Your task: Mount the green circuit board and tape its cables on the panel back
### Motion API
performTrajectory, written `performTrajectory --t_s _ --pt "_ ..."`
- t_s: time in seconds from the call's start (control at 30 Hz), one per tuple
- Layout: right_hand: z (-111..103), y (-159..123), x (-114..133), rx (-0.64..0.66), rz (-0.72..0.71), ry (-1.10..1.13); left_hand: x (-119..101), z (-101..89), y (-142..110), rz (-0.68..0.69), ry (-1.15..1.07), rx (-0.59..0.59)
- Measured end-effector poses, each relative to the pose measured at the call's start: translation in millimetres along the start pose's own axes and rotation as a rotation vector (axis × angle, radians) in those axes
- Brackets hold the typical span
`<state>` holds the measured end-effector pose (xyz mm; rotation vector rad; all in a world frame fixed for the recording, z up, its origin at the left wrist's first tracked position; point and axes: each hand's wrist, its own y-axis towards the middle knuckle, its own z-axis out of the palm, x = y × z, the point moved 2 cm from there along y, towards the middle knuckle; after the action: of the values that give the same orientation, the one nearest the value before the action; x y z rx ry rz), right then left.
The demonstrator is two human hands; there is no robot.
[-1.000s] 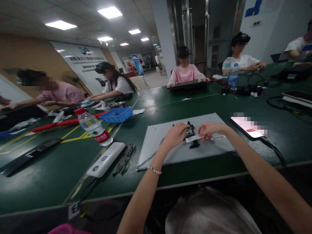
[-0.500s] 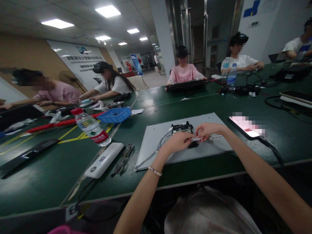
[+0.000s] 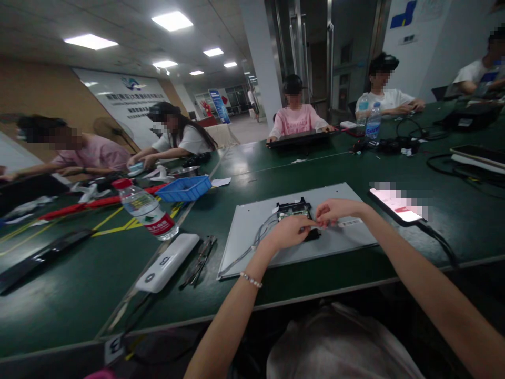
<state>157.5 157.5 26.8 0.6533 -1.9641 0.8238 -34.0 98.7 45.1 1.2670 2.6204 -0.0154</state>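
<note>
"Right hand (image 3: pixel 335 211), what's it doing?"

"Its grip is pinched together on a pale strip (image 3: pixel 321 224), just above the gray panel (image 3: pixel 246 226)!"

"And the left hand (image 3: pixel 290 231)?"

"Fingertips right up by the strip! Whether that grip is closed on it, I cannot tell."

"Where's the circuit board (image 3: pixel 291 211)?"

"On the panel, in its black frame (image 3: pixel 303 202), just beyond the left hand, wires (image 3: pixel 258 237) running off to the left. The panel lies flat on the green table (image 3: pixel 213 305), a lit phone (image 3: pixel 398 206) to its right!"
</note>
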Motion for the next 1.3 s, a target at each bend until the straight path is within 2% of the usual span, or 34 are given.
performTrajectory --t_s 0.13,0.4,0.77,0.93,1.03,1.17,1.3 --pt "4 3 0 0.016 0.026 -0.027 0 0.2 1 -0.015 -0.027 -0.008" --pt "-1 4 -7 -0.024 0.063 -0.105 0 -1.8 0 -0.014 -0.049 0.003" --pt "-11 3 -10 -0.208 0.081 -0.224 -1 -0.7 -1 -0.030 -0.055 -0.017" --pt "-7 -2 -2 -0.141 0.047 -0.202 -1 -0.7 -1 -0.103 -0.052 -0.018" --pt "-5 -6 5 -0.100 0.019 -0.132 0 -1.4 -1 -0.103 -0.045 -0.015" --pt "-3 -3 2 -0.023 0.003 -0.147 -1 -2.1 -1 -0.097 -0.040 0.006" --pt "-7 -2 -2 -0.045 0.001 -0.143 0 -2.9 -3 -0.125 -0.014 -0.031"
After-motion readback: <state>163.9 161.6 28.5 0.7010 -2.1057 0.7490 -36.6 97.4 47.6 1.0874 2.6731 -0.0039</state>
